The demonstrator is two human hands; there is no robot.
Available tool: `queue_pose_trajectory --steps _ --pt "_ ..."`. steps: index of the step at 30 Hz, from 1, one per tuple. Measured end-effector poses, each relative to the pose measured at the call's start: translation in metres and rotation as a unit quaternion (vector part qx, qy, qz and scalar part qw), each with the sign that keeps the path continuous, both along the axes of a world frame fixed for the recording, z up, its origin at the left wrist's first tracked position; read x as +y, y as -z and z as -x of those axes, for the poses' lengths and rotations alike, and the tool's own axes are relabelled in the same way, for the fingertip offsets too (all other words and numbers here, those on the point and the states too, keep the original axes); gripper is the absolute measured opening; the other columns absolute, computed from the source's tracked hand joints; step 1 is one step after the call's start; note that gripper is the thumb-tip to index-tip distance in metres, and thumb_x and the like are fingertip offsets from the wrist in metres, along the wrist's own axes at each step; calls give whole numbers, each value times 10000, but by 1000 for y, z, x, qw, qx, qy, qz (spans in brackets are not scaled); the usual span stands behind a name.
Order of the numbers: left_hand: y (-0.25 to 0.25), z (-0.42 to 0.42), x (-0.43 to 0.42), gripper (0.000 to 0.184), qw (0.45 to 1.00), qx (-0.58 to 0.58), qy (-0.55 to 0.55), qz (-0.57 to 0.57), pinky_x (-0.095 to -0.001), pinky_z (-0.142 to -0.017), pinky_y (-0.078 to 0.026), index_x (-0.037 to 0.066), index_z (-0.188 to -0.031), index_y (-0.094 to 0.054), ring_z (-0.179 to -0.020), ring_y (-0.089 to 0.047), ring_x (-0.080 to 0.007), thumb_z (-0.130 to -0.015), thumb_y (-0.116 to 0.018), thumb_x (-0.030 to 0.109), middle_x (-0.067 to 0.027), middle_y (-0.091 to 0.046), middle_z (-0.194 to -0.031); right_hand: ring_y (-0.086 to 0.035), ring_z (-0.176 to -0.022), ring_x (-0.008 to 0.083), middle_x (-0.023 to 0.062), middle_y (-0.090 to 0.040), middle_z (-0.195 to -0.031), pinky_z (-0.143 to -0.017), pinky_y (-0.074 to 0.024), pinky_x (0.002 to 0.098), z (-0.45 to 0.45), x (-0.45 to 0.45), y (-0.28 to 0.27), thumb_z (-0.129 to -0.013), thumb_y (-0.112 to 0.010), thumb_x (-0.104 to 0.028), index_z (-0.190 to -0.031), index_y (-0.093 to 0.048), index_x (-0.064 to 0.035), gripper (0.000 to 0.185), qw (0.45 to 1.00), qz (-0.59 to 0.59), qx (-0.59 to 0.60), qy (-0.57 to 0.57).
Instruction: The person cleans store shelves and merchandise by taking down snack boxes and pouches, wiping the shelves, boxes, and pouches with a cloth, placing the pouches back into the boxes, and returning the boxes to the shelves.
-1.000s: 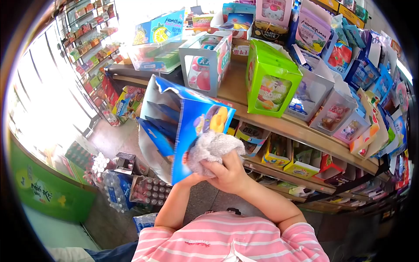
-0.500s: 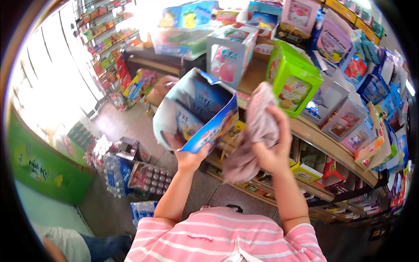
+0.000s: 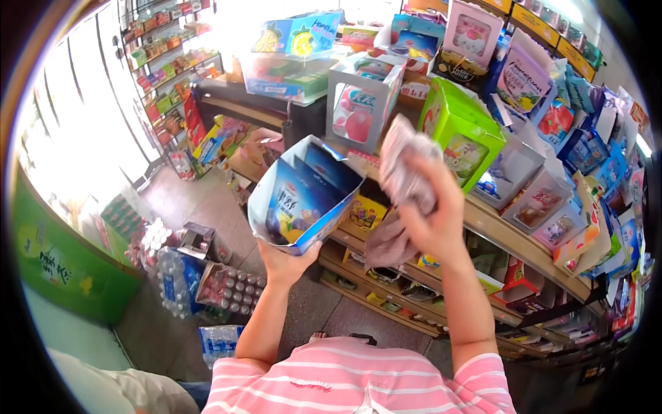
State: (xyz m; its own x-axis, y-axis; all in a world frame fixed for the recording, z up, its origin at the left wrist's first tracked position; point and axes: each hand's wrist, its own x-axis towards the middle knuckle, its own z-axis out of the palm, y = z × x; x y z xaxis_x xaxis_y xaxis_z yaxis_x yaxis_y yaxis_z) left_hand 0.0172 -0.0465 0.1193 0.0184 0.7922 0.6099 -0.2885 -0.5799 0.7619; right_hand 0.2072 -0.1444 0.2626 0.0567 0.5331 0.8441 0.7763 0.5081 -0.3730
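My left hand (image 3: 286, 261) grips the bottom of an open-topped blue and white display box (image 3: 327, 219), tilted so its inside faces me. Dark blue packets (image 3: 288, 196) stand in the box. In my right hand (image 3: 436, 207) a crumpled pinkish cloth (image 3: 407, 162) is bunched, its loose end hanging below the fingers. The cloth is apart from the box, just right of it. Close behind the right hand stands a bright green box (image 3: 441, 110) on the shelf, and a grey box with a window (image 3: 365, 103) is beyond the display box.
A tiered shelf (image 3: 503, 224) full of boxed sweets runs along the right. Shrink-wrapped drinks (image 3: 231, 286) and bottles (image 3: 176, 272) sit on the floor at left, near a green panel (image 3: 62, 255). A person's light-coloured clothing (image 3: 131, 386) shows at lower left.
The display box has tipped and come slightly down and left, showing its packets more clearly. My right hand has lifted a little with the cloth. The person at lower left has shifted.
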Motion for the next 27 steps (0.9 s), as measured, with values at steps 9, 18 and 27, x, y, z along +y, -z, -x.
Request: queue_pose_trajectory --steps 9,18,27 --pt "-5 18 10 924 999 32 -18 -16 -341 -890 -412 -38 -1275 -227 -1045 -468 -205 -554 -788 103 -140 -420 -1155 -561 -914 200 143 -554 -1072 -849 -431 279 -60 121 -151 -598 -655 -67 -1266 -392 3 722 902 386 -131 138" --pt "-24 7 16 936 994 3 104 16 -335 -926 -376 -27 -1254 -265 -1080 -440 -185 -518 -815 153 -132 -402 -1175 -440 -1157 227 163 -453 -1246 -983 -330 309 -89 140 -145 -530 -779 -476 -1330 -340 -72 998 852 501 -90 122" --pt "-32 -21 31 974 995 25 98 6 -318 -907 -384 16 -1255 -222 -1054 -445 -190 -487 -813 110 -120 -397 -1141 -535 -930 170 93 -569 -1009 -824 -419 271 -72 134 -129 -683 -730 -336 -1124 -528 -66 555 908 385 -151 68"
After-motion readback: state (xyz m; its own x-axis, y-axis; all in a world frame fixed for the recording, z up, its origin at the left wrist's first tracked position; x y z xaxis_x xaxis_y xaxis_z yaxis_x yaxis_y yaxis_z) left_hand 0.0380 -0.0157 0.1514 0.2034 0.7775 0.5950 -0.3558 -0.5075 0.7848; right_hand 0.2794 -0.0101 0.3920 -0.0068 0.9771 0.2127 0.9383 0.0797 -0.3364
